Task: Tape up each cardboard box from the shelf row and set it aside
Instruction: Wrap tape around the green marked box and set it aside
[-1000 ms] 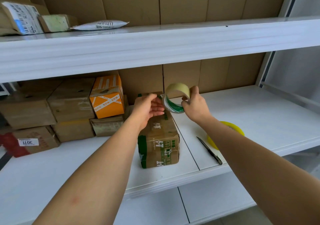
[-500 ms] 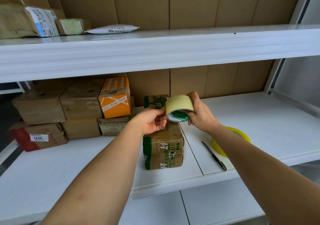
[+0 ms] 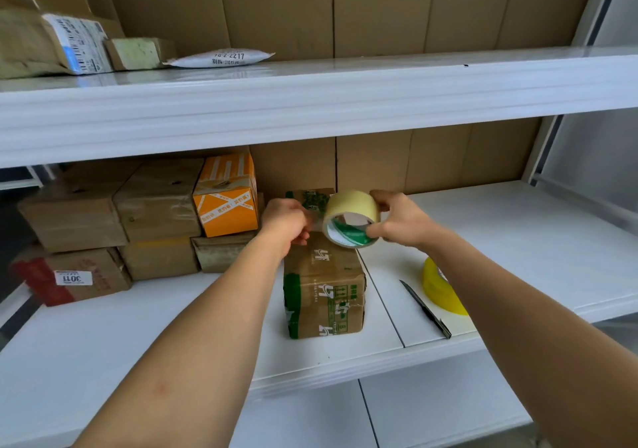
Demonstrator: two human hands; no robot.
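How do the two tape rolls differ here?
The pale roll is held up by the right hand above the green-printed box; the yellow roll lies on the shelf, untouched. The pale roll's core shows in full; the yellow roll is partly hidden behind the right forearm. Both are wide tape rolls.

Middle shelf (image 3: 518, 240): bare white surface at 3 o'clock of the green-printed box (image 3: 324, 295), back to the cardboard wall. Blocking nearer the front edge at 4 o'clock: black knife (image 3: 426, 309), yellow tape roll (image 3: 440, 290) just beside it. At 9–10 o'clock, stacked boxes (image 3: 138, 219) fill the back; open shelf in front of them. Upper shelf (image 3: 310, 102) caps headroom.
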